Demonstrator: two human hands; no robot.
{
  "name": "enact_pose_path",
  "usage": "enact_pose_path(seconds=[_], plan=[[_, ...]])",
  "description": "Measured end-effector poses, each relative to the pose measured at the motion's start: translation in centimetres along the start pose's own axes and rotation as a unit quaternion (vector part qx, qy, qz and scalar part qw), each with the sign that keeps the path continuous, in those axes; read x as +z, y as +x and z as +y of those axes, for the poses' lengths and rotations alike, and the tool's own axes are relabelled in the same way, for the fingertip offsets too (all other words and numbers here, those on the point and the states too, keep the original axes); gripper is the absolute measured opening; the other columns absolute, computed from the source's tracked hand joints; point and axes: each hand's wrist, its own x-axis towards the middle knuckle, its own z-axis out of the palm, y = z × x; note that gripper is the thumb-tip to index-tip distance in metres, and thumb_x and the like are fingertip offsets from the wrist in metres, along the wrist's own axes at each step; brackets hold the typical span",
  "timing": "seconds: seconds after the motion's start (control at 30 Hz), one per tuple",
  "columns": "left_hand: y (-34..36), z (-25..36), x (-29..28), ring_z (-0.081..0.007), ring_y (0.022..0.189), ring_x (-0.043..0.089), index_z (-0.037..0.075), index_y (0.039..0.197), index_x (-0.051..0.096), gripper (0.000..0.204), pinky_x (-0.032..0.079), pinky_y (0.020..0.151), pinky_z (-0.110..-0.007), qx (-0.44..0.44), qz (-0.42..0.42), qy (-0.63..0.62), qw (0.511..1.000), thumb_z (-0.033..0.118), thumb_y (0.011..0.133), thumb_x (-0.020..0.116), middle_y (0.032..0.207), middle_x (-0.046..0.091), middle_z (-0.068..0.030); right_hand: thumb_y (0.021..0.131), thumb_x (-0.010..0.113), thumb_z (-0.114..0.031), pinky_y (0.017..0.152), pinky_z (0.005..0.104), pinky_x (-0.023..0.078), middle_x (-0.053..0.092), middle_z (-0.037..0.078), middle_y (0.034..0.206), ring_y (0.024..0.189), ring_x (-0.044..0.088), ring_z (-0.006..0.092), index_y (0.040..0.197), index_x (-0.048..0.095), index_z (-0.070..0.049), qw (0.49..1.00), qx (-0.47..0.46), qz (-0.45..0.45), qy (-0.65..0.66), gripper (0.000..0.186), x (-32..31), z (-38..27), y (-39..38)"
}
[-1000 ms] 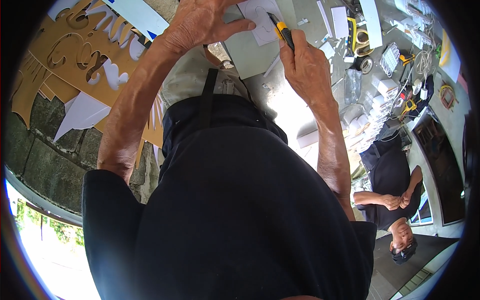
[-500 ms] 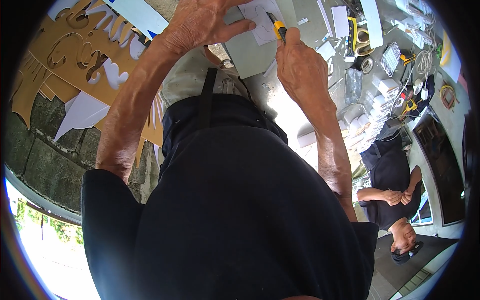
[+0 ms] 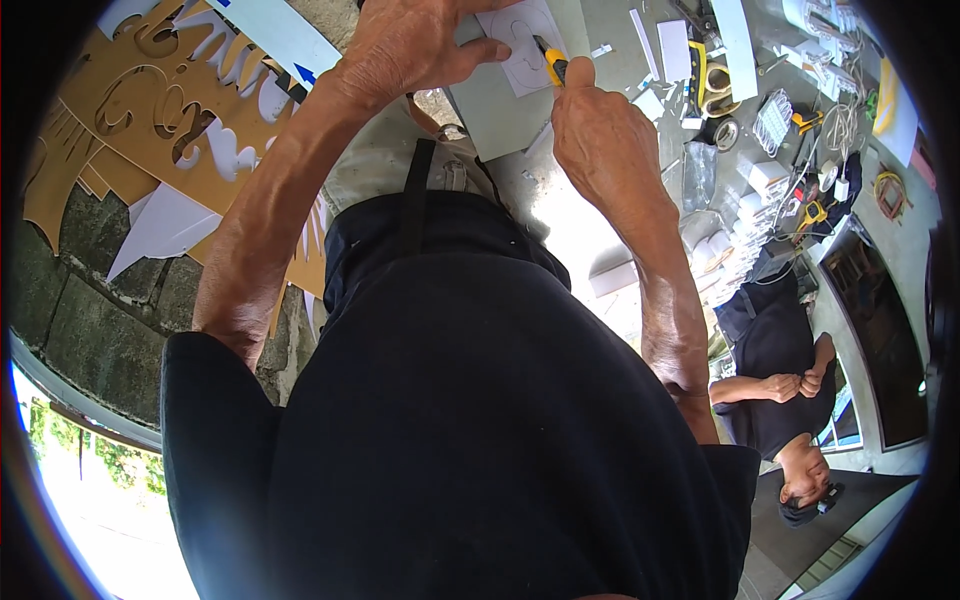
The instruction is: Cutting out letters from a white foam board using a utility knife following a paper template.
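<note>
White sheet (image 3: 522, 80) with a drawn curve lies at the top centre of the frame on a grey board (image 3: 490, 128), its long axis running nearly up the frame; it is up and left of the right hand (image 3: 608, 125). That grip pinches a yellow-and-black utility knife (image 3: 554, 64), blade slanting up-left over the sheet. Nearer, the left hand (image 3: 415, 45) lays its thumb across the left edge; fingers leave the frame, so its grip cannot be told

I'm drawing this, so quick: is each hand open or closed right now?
Left hand: open, thumb spread over the white sheet; other fingertips out of view.
Right hand: closed, holding a yellow-and-black cutter knife.
</note>
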Motion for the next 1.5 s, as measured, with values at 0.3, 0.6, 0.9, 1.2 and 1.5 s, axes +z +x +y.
enact_pose_path(seconds=[0.3, 0.6, 0.9, 1.2, 1.5], plan=[[0.0, 0.2, 0.1, -0.0332, 0.158, 0.023, 0.016, 0.135, 0.070, 0.069, 0.013, 0.128, -0.062, -0.012, 0.004, -0.003, 1.000, 0.021, 0.070, 0.091, 0.159, 0.049, -0.0016, 0.090, 0.061, -0.006, 0.064, 0.0467, 0.060, 0.070, 0.027, 0.073, 0.071, 0.075, 0.0416, 0.097, 0.048, 0.001, 1.000, -0.001, -0.004, 0.002, 0.017, -0.1, 0.0, -0.3], [0.2, 0.3, -0.3, -0.0333, 0.158, 0.021, 0.016, 0.135, 0.069, 0.068, 0.013, 0.128, -0.063, -0.021, -0.011, -0.022, 0.999, 0.021, 0.071, 0.090, 0.160, 0.048, -0.0007, 0.090, 0.059, -0.005, 0.064, 0.0477, 0.059, 0.070, 0.026, 0.073, 0.072, 0.075, 0.0417, 0.098, 0.047, 0.001, 1.000, 0.002, -0.007, 0.009, 0.015, -0.4, -0.1, -0.5], [0.0, 0.0, 0.0, -0.0351, 0.159, 0.019, 0.016, 0.135, 0.069, 0.068, 0.013, 0.128, -0.063, -0.012, -0.001, -0.005, 1.000, 0.023, 0.071, 0.090, 0.160, 0.048, -0.0011, 0.092, 0.057, -0.005, 0.066, 0.0485, 0.059, 0.069, 0.026, 0.071, 0.072, 0.074, 0.0425, 0.095, 0.046, 0.000, 1.000, 0.015, -0.013, 0.016, 0.012, -0.4, -0.3, -0.8], [-0.1, 0.0, 0.0, -0.0367, 0.159, 0.018, 0.014, 0.135, 0.070, 0.066, 0.013, 0.128, -0.063, -0.010, 0.001, -0.009, 1.000, 0.023, 0.073, 0.090, 0.160, 0.049, -0.0015, 0.093, 0.057, -0.006, 0.066, 0.0474, 0.059, 0.070, 0.025, 0.072, 0.073, 0.075, 0.0411, 0.096, 0.047, 0.000, 0.999, 0.028, -0.031, 0.007, 0.012, -0.5, -0.6, -1.0], [0.0, 0.3, -0.3, -0.0365, 0.159, 0.015, 0.014, 0.135, 0.069, 0.067, 0.012, 0.128, -0.063, -0.026, -0.014, -0.037, 0.999, 0.022, 0.072, 0.090, 0.161, 0.047, -0.0003, 0.094, 0.057, -0.007, 0.067, 0.0492, 0.059, 0.070, 0.026, 0.073, 0.073, 0.074, 0.0421, 0.099, 0.047, -0.001, 0.998, 0.049, -0.047, 0.004, 0.013, -0.2, -0.6, -1.4]])
